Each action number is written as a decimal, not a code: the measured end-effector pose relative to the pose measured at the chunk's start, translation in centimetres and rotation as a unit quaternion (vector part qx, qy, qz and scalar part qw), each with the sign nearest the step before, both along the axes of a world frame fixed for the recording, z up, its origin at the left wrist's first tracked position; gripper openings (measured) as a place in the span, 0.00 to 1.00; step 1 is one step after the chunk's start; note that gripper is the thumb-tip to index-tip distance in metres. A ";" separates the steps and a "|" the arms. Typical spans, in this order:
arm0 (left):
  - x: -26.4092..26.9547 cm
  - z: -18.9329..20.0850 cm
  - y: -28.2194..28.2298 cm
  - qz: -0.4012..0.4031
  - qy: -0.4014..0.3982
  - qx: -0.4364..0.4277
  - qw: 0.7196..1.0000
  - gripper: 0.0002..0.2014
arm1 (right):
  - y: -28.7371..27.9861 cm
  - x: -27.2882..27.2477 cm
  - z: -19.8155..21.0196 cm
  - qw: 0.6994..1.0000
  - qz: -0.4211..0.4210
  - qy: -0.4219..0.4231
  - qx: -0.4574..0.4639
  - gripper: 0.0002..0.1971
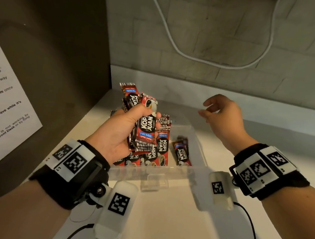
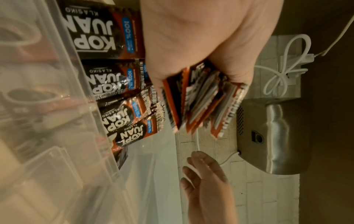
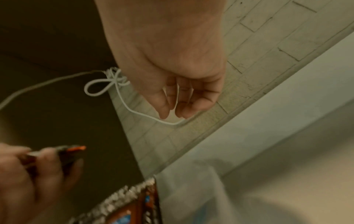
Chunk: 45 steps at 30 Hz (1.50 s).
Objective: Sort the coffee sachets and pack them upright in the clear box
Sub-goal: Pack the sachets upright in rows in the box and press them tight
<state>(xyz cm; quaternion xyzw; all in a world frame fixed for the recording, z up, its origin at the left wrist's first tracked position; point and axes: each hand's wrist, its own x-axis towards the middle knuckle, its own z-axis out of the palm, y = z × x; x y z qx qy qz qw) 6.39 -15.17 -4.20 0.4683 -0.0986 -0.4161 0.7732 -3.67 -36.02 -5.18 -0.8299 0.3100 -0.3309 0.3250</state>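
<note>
My left hand (image 1: 127,128) grips a thick bundle of red-and-black Kopi Juan sachets (image 1: 145,126) above the left end of the clear box (image 1: 198,141). The left wrist view shows the bundle (image 2: 201,103) fanning out of my fist. Rows of sachets (image 1: 158,149) stand upright in the box's left part. A few more sachets (image 1: 181,153) lean near its middle, and the box's right part shows none. My right hand (image 1: 219,113) hovers above the box's far right corner with loosely curled fingers (image 3: 184,98) and holds nothing.
The box stands on a white counter (image 1: 163,223) against a tiled wall (image 1: 215,39). A white cable (image 1: 195,56) loops across the wall. A dark panel with a printed notice (image 1: 5,98) closes the left side. A metal appliance (image 2: 272,133) is mounted above.
</note>
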 end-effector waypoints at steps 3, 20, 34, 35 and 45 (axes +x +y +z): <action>-0.4 -0.1 -0.2 -0.009 -0.009 0.009 1.000 0.09 | 1.1 -0.3 1.4 0.999 0.028 -0.026 0.008 0.07; -0.8 -0.2 0.3 -0.044 -0.019 0.027 0.999 0.08 | 3.9 0.1 -0.9 0.736 0.212 0.546 -0.339 0.31; 0.0 0.3 0.7 -0.023 -0.019 0.012 0.999 0.07 | 5.4 0.6 -0.6 0.686 0.220 0.593 -0.360 0.25; 0.3 0.5 0.8 -0.016 -0.017 0.004 1.000 0.07 | 5.5 0.6 -0.8 0.676 0.219 0.588 -0.386 0.24; 2.0 1.9 1.9 0.028 -0.022 -0.018 0.999 0.05 | 3.1 1.1 1.7 0.710 0.326 0.533 -0.324 0.07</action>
